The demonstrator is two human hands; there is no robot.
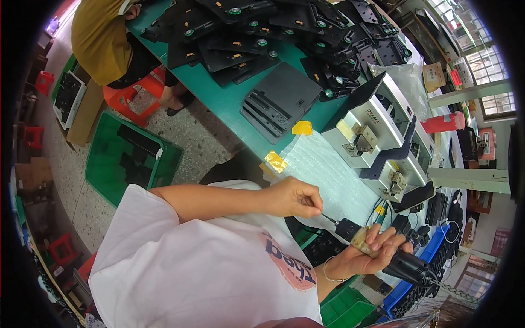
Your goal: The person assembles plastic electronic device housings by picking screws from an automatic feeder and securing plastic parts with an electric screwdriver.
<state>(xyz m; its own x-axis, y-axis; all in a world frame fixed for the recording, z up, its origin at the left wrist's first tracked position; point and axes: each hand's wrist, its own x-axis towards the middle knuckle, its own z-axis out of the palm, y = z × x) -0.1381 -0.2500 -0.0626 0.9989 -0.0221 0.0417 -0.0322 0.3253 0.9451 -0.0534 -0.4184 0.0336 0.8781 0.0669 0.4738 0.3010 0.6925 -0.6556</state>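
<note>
My right hand (377, 249) is wrapped round a black electric screwdriver (404, 266), which has a coiled cord at its back end. The screwdriver's thin bit points toward my left hand (295, 199). Thumb and fingers of that hand are pinched together at the bit's tip; whatever lies between them is too small to make out. Beyond my hands, a white foam sheet (317, 167) covers the green table (219, 112). Two silver screw feeders, one upper (350, 156) and one lower (402, 183), stand by the sheet. A dark grey plastic panel (292, 93) lies past it.
Black panels with round green-rimmed parts (235, 44) are heaped at the far side. Yellow tape (302, 128) marks the foam sheet's corner. A green bin (101, 175) with black parts stands on the floor at left. Someone in mustard clothing (101, 41) sits beyond it.
</note>
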